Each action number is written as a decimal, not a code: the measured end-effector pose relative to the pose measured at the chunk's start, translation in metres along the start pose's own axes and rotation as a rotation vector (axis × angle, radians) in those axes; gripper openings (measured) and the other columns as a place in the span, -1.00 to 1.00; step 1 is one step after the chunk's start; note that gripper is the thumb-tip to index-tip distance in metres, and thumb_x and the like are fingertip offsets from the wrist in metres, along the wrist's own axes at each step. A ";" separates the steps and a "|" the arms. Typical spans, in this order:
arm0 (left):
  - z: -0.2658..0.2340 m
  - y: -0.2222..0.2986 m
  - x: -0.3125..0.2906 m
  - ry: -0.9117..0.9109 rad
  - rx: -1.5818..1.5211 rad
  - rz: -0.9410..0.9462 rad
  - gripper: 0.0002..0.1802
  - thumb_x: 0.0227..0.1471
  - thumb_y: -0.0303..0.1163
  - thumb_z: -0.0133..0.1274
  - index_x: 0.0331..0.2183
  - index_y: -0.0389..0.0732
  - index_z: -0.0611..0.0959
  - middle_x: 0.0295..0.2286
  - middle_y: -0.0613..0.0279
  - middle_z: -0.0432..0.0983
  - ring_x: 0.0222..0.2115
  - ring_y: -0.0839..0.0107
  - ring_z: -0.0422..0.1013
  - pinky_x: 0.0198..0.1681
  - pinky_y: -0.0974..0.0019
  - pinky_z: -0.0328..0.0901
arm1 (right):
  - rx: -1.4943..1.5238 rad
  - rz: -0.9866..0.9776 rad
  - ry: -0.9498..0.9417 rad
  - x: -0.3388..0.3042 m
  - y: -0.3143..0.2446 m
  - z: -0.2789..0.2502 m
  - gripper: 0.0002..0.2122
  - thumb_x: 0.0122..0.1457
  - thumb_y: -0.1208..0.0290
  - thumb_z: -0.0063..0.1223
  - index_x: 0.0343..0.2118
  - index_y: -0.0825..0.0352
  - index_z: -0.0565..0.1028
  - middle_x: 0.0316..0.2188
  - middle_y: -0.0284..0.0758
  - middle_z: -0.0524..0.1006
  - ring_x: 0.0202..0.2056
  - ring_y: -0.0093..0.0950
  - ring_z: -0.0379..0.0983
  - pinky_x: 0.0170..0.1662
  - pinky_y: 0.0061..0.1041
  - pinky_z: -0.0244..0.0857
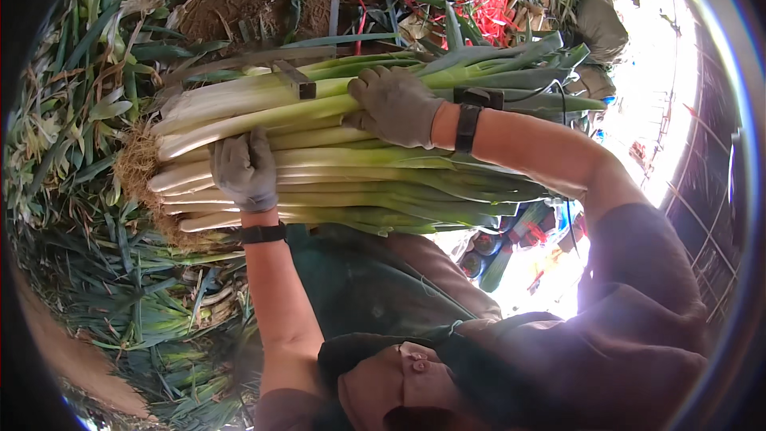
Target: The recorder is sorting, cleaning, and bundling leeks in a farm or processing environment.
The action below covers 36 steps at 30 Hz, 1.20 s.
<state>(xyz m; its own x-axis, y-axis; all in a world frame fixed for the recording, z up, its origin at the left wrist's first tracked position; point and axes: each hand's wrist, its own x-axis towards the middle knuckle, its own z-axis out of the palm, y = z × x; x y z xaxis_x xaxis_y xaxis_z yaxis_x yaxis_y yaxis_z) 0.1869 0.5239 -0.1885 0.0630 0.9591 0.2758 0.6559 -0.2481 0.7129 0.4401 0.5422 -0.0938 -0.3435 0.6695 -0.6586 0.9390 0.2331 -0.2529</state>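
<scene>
A thick row of leeks lies crosswise before me, white shanks and roots at left, green leaves at right. My right hand, in a grey glove, is closed round the upper leek where white turns green. Lower down, near the root end, my left hand wears a matching glove. Its fingers curl against the white shanks just under that same leek, with the fingertips partly hidden. Brown roots hang in a tangle at the left ends.
A dark square metal bar end stands up among the leeks' far side. Red strapping lies tangled beyond. More leeks and loose leaves are heaped at the left. A dark green apron covers my front.
</scene>
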 end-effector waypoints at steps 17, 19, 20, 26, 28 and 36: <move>-0.007 0.003 0.018 -0.099 0.318 0.160 -0.68 -0.09 -0.23 0.23 -0.69 -0.08 0.47 -0.70 0.29 0.39 -0.64 0.29 0.34 -0.45 0.21 0.29 | 0.099 0.219 -0.126 0.021 -0.018 -0.005 -0.54 0.28 0.02 -0.23 -0.24 0.43 0.46 -0.30 -0.04 0.53 -0.23 -0.11 0.50 -0.16 -0.18 0.35; -0.018 -0.002 0.024 -0.121 0.429 0.156 -0.64 -0.10 -0.11 0.24 -0.68 -0.05 0.47 -0.71 0.34 0.37 -0.66 0.35 0.32 -0.47 0.22 0.27 | 0.069 0.205 -0.095 0.023 -0.019 -0.001 -0.55 0.29 0.03 -0.23 -0.23 0.43 0.45 -0.30 -0.04 0.53 -0.23 -0.11 0.50 -0.16 -0.18 0.35; -0.027 -0.004 0.031 -0.109 0.490 0.152 -0.67 -0.10 -0.07 0.23 -0.62 -0.04 0.50 -0.65 0.35 0.40 -0.60 0.35 0.34 -0.37 0.19 0.25 | 0.049 0.184 -0.100 0.024 -0.018 -0.001 -0.55 0.29 0.03 -0.23 -0.23 0.43 0.45 -0.29 -0.03 0.52 -0.23 -0.10 0.49 -0.17 -0.17 0.34; -0.046 -0.062 0.077 -0.445 0.254 0.325 -0.68 -0.16 -0.11 0.23 -0.31 0.00 0.63 -0.26 0.33 0.55 -0.17 0.34 0.43 0.09 0.09 0.15 | -0.012 0.100 -0.119 0.018 -0.021 -0.016 -0.56 0.28 0.03 -0.21 -0.22 0.42 0.44 -0.27 -0.03 0.51 -0.24 -0.09 0.48 -0.17 -0.17 0.33; -0.049 -0.082 0.080 -0.636 0.238 0.370 -0.66 -0.17 -0.18 0.24 -0.26 -0.01 0.62 -0.20 0.32 0.55 -0.09 0.34 0.41 0.15 0.08 0.11 | -0.025 0.075 -0.099 0.019 -0.021 -0.015 -0.56 0.27 0.03 -0.20 -0.22 0.41 0.44 -0.27 -0.05 0.51 -0.23 -0.09 0.48 -0.16 -0.16 0.32; -0.027 -0.093 0.112 -0.917 0.305 0.455 -0.59 -0.08 -0.23 0.17 -0.12 -0.02 0.55 -0.09 0.24 0.47 0.03 0.25 0.31 0.24 0.05 -0.03 | -0.090 0.044 -0.082 0.010 -0.030 -0.011 -0.39 0.14 -0.12 -0.06 -0.07 0.46 0.38 -0.08 -0.02 0.39 0.00 -0.10 0.31 0.00 -0.16 0.21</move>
<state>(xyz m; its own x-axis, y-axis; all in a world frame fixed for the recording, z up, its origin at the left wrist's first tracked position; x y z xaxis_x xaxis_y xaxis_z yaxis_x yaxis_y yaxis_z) 0.1124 0.6503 -0.2064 0.8079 0.5522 -0.2058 0.5806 -0.6859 0.4386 0.4083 0.5496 -0.0850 -0.2986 0.6213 -0.7244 0.9496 0.2696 -0.1601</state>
